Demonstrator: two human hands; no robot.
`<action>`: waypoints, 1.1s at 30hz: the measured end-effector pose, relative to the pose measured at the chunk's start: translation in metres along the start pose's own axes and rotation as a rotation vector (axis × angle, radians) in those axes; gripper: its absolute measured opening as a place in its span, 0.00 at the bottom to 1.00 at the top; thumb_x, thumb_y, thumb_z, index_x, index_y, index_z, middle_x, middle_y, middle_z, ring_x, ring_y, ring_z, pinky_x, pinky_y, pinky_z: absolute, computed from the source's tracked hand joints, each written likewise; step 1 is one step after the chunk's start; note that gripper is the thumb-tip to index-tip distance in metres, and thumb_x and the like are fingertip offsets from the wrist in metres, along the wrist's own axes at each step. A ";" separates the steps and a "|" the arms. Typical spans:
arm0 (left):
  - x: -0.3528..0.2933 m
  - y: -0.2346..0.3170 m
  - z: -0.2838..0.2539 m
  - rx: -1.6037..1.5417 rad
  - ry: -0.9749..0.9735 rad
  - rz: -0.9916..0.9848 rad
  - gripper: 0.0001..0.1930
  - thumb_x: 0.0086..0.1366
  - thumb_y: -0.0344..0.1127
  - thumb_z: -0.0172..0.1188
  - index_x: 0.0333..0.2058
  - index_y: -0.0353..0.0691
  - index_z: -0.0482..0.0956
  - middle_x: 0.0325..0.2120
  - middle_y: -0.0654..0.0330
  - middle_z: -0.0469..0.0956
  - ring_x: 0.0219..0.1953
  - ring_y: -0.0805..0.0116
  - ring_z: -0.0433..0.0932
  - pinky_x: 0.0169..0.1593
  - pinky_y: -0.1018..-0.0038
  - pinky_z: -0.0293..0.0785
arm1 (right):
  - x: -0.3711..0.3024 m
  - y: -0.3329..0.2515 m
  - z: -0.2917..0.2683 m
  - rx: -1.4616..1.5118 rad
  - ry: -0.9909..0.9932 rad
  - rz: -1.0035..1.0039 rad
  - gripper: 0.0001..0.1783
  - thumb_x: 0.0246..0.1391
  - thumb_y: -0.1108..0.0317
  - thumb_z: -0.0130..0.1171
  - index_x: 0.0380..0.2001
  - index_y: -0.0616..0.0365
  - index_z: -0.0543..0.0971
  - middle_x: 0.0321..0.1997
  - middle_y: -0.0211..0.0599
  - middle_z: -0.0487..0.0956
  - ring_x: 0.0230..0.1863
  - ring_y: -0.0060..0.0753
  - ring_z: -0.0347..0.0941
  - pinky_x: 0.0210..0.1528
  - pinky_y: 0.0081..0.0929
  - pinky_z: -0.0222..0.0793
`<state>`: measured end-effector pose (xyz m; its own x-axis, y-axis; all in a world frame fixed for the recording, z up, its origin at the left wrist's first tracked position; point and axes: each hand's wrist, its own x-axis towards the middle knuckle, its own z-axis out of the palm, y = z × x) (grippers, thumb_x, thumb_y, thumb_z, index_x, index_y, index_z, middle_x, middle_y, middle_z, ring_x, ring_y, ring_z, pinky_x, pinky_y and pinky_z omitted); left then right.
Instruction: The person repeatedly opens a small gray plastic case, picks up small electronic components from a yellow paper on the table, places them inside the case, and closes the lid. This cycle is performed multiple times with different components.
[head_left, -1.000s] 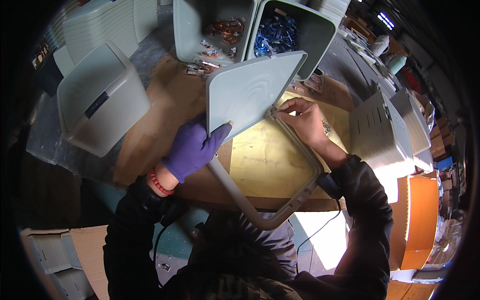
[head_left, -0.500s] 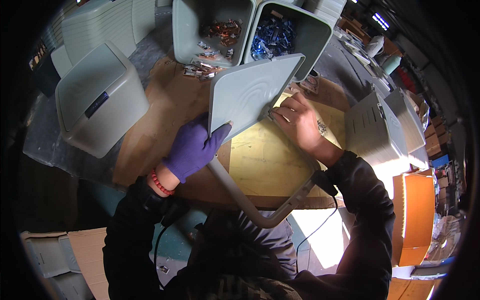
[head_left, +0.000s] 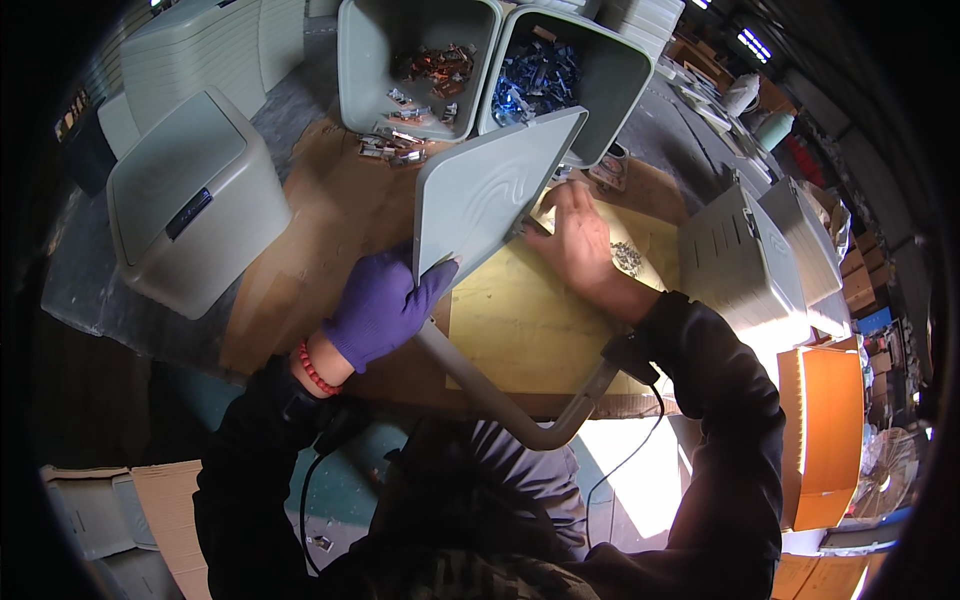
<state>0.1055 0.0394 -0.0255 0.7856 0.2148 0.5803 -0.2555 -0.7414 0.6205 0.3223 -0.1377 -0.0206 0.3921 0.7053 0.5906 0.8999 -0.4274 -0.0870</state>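
A grey plastic lid panel (head_left: pixel 490 190) stands tilted up from a rounded grey plastic frame (head_left: pixel 468 382), whose near end overhangs the table edge. My left hand (head_left: pixel 385 305), in a purple knit glove, grips the panel's lower left corner, thumb on the front face. At the panel's lower right edge, where it meets the frame, is my bare right hand (head_left: pixel 580 245). Its thumb presses near the joint and the fingers bend toward the panel's back side. Whatever lies between them is too hidden to make out. Beside this hand lies a small pile of metal parts (head_left: pixel 627 258).
Two grey bins stand at the back, one with copper-coloured clips (head_left: pixel 440 65), the other with blue pieces (head_left: pixel 540 75). Loose clips (head_left: pixel 392 148) lie before them. A lidded grey bin (head_left: pixel 190 200) is at left, stacked grey parts (head_left: pixel 745 250) at right. Cardboard (head_left: pixel 300 235) covers the tabletop.
My right hand has shifted slightly along the panel's edge, its fingers reaching farther away from me. My left hand keeps its hold on the corner. The whole view has moved a little.
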 end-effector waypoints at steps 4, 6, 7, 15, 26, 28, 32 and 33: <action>0.003 -0.003 -0.004 0.068 0.002 -0.047 0.16 0.70 0.43 0.60 0.41 0.32 0.82 0.34 0.42 0.82 0.34 0.44 0.82 0.35 0.58 0.77 | 0.018 0.018 -0.010 0.078 -0.175 0.212 0.29 0.41 0.55 0.76 0.42 0.63 0.80 0.45 0.49 0.78 0.52 0.49 0.75 0.51 0.42 0.75; 0.007 -0.009 -0.010 0.143 0.112 0.033 0.17 0.70 0.43 0.60 0.41 0.31 0.82 0.36 0.43 0.82 0.35 0.46 0.82 0.37 0.59 0.77 | 0.041 0.047 -0.019 0.140 -0.327 0.264 0.25 0.42 0.59 0.76 0.41 0.63 0.82 0.44 0.44 0.81 0.45 0.45 0.80 0.49 0.37 0.76; 0.009 -0.013 -0.015 0.387 0.167 0.107 0.18 0.69 0.46 0.62 0.40 0.32 0.83 0.39 0.46 0.79 0.36 0.49 0.81 0.40 0.60 0.77 | 0.052 0.062 -0.022 0.159 -0.312 0.279 0.24 0.43 0.61 0.76 0.42 0.62 0.82 0.44 0.44 0.82 0.45 0.45 0.80 0.49 0.37 0.76; 0.018 -0.034 -0.026 0.292 0.286 -0.062 0.14 0.65 0.41 0.67 0.42 0.36 0.85 0.39 0.51 0.78 0.39 0.54 0.78 0.43 0.64 0.75 | 0.088 0.113 0.050 -0.042 -0.372 0.076 0.24 0.46 0.61 0.74 0.46 0.60 0.81 0.47 0.50 0.82 0.52 0.54 0.78 0.56 0.43 0.74; 0.019 -0.039 -0.023 0.354 0.283 -0.005 0.18 0.68 0.37 0.65 0.50 0.31 0.76 0.36 0.52 0.73 0.32 0.66 0.71 0.39 0.69 0.71 | 0.018 0.024 -0.070 0.916 -0.320 0.283 0.23 0.55 0.74 0.71 0.53 0.66 0.76 0.32 0.40 0.83 0.29 0.24 0.82 0.31 0.20 0.79; 0.019 -0.043 -0.023 0.308 0.320 0.007 0.19 0.70 0.37 0.64 0.52 0.31 0.75 0.33 0.52 0.72 0.32 0.66 0.71 0.39 0.68 0.71 | -0.033 -0.011 -0.086 1.291 -0.338 0.452 0.18 0.58 0.78 0.67 0.50 0.68 0.75 0.33 0.41 0.83 0.30 0.27 0.82 0.32 0.22 0.81; 0.019 -0.040 -0.026 0.324 0.386 0.010 0.21 0.71 0.38 0.63 0.56 0.31 0.74 0.41 0.50 0.73 0.33 0.66 0.72 0.41 0.69 0.73 | -0.101 -0.063 -0.086 1.408 -0.269 0.735 0.19 0.59 0.82 0.64 0.51 0.64 0.71 0.34 0.41 0.84 0.32 0.29 0.83 0.33 0.24 0.82; 0.019 -0.035 -0.028 0.322 0.402 -0.011 0.21 0.72 0.38 0.62 0.57 0.31 0.73 0.44 0.49 0.73 0.34 0.66 0.73 0.42 0.69 0.73 | -0.109 -0.068 -0.086 1.357 -0.244 0.748 0.24 0.58 0.83 0.63 0.56 0.64 0.68 0.33 0.41 0.83 0.32 0.29 0.83 0.35 0.24 0.82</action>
<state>0.1134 0.0874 -0.0218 0.4921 0.4041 0.7710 -0.0126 -0.8823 0.4705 0.2019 -0.2339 -0.0100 0.7103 0.7026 -0.0422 -0.0643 0.0051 -0.9979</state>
